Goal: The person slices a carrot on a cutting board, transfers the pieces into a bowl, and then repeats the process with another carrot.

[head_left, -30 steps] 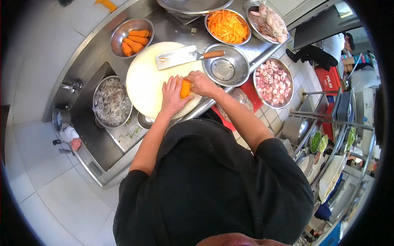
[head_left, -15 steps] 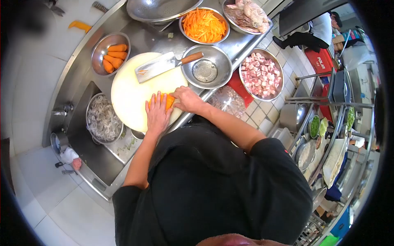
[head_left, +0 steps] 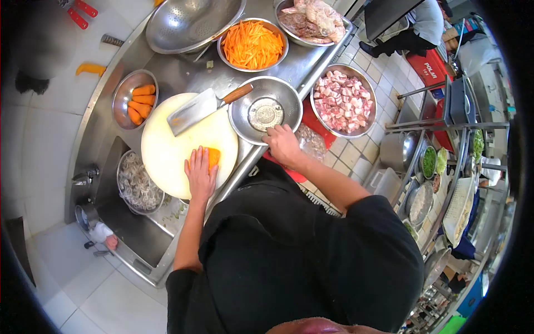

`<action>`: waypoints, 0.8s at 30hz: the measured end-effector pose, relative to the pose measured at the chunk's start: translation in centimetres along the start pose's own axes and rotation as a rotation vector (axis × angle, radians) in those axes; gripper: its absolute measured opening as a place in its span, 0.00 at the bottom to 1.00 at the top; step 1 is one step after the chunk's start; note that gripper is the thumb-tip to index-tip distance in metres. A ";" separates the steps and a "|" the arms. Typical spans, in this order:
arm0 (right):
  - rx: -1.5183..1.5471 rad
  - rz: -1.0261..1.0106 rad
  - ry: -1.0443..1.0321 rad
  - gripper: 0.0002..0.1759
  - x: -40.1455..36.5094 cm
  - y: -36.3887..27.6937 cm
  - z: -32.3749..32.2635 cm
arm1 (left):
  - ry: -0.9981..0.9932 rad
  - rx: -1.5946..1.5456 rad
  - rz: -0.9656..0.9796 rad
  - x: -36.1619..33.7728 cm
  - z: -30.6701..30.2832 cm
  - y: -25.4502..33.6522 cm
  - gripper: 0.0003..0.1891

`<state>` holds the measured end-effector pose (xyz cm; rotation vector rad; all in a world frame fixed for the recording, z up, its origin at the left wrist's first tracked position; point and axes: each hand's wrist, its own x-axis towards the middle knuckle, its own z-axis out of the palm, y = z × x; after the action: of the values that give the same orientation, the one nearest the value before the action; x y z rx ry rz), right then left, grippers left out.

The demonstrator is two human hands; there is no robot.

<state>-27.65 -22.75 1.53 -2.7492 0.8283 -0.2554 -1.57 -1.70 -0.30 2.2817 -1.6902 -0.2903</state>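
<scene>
My left hand (head_left: 201, 175) lies with its fingers stretched out on a piece of carrot (head_left: 213, 158), which sits on the round pale cutting board (head_left: 161, 150). How thickly the carrot is cut is hard to tell. My right hand (head_left: 283, 146) is at the near rim of a steel bowl (head_left: 239, 114), its fingers curled over the edge. The bowl stands beside the board and has no food visible in it. A cleaver (head_left: 194, 111) with a wooden handle rests on the board, its handle reaching over the bowl's rim, with an orange scrap on the blade.
Whole peeled carrots (head_left: 143, 100) fill a bowl behind the board. Beyond stand a bowl of carrot strips (head_left: 253, 45), a large colander (head_left: 192, 25) and a bowl of raw meat (head_left: 314, 22). Diced meat (head_left: 342, 103) is at right, a sink (head_left: 128, 222) at left. A person stands far right.
My right hand has left the carrot and moved right to the steel bowl's rim. My left hand remains on the carrot. The view has shifted slightly.
</scene>
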 end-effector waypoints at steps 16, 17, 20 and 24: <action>-0.127 0.057 -0.118 0.10 3.7 2.0 2.7 | 0.041 0.000 0.018 0.0 0.2 0.0 0.33; -0.095 0.011 -0.002 0.11 3.5 2.4 3.1 | 0.035 -0.002 0.021 0.0 0.3 -0.1 0.33; -0.079 -0.017 -0.025 0.11 3.0 3.0 2.4 | 0.021 0.021 0.031 -0.2 0.1 -0.2 0.32; -0.166 0.088 -0.124 0.11 4.0 1.0 0.3 | 0.106 -0.009 -0.035 0.2 0.3 0.7 0.44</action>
<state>-24.81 -25.74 1.33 -2.8361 0.9737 0.0010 -2.27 -2.09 -0.31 2.2791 -1.5952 -0.1804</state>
